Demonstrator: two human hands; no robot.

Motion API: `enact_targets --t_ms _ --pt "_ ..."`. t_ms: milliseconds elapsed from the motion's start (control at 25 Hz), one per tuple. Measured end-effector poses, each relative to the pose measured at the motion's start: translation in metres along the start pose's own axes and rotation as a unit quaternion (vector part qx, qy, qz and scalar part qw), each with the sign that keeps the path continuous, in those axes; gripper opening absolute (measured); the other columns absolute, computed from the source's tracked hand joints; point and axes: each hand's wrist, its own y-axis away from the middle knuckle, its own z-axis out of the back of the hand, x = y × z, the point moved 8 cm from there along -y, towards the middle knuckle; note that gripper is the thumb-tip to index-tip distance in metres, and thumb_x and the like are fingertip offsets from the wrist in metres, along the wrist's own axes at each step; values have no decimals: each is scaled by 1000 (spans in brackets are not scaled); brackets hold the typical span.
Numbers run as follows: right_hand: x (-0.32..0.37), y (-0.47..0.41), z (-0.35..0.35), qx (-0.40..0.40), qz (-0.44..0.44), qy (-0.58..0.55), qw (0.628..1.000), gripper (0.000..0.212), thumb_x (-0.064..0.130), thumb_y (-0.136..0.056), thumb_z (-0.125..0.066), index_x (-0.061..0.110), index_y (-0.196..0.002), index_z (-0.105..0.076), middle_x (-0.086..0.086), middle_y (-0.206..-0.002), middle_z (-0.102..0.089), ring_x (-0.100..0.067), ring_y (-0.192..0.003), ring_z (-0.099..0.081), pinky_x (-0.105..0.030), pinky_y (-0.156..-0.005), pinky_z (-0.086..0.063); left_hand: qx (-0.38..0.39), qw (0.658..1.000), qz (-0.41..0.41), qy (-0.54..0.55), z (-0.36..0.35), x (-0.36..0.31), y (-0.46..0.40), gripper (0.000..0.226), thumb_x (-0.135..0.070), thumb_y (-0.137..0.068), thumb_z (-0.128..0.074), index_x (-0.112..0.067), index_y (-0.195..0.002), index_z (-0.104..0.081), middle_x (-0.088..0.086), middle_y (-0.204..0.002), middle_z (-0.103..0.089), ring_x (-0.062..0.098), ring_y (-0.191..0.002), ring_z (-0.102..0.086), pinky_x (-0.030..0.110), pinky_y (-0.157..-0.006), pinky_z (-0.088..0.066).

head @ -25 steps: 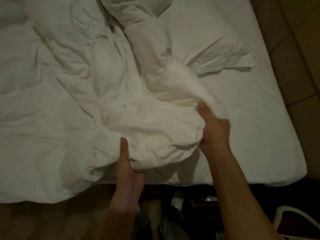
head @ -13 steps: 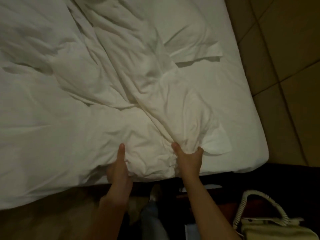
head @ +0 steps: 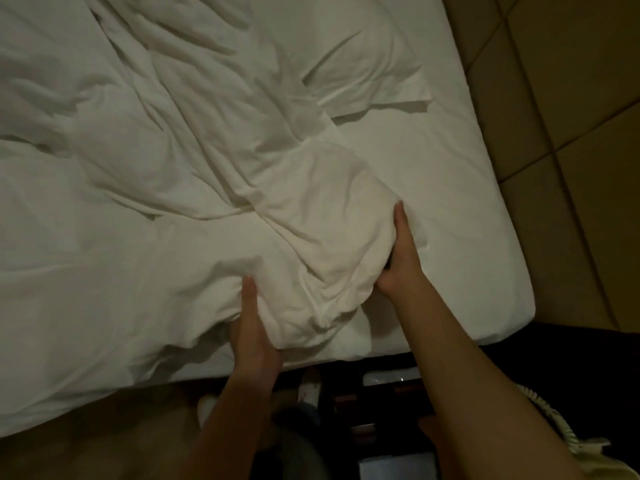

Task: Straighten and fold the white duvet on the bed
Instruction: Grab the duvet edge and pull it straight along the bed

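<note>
— Since a moment ago, is the right hand [head: 398, 268] sitting farther from the left?
— Yes. Across the bed [head: 485, 258], the white duvet [head: 214, 161] is lying rumpled.
— Fingers?
— Both thumbs are pinching its near bunched edge; the left hand [head: 252, 337] is gripping underneath, fingers hidden.

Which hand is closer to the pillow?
The right hand. It grips the duvet below the pillow, on the same side of the bed. The left hand holds the duvet edge farther away, nearer the bed's near edge.
</note>
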Motion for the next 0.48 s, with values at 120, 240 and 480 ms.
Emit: enact_targets --t_ms 120,240,480 --pt "11 2 -14 -31 24 99 994 65 57 -76 -77 17 -126 -67 -10 -120 -72 -30 -111 -68 -47 -101 -51 -4 998 -35 -46 10 -23 20 116 -83 -36 -75 -24 -134 -53 0 -118 -66 16 -102 -66 37 -85 -53" --pt "81 36 21 -171 283 124 936 47 34 -80 -85 11 -118 -70 2 -114 -74 -14 -106 -71 -39 -100 -55 133 988 -63 51 -46 -49 43 78 -69 -72 -68 -22 -133 -57 1 -132 -64 21 -116 -64 40 -102 -46" --pt "117 80 146 -314 430 114 839 73 41 -81 -84 6 -138 -56 3 -140 -59 -8 -126 -58 -24 -110 -42 38 998 -41 17 -106 -1 31 76 -53 -54 -86 -12 -115 -66 3 -118 -70 22 -101 -70 42 -91 -56"
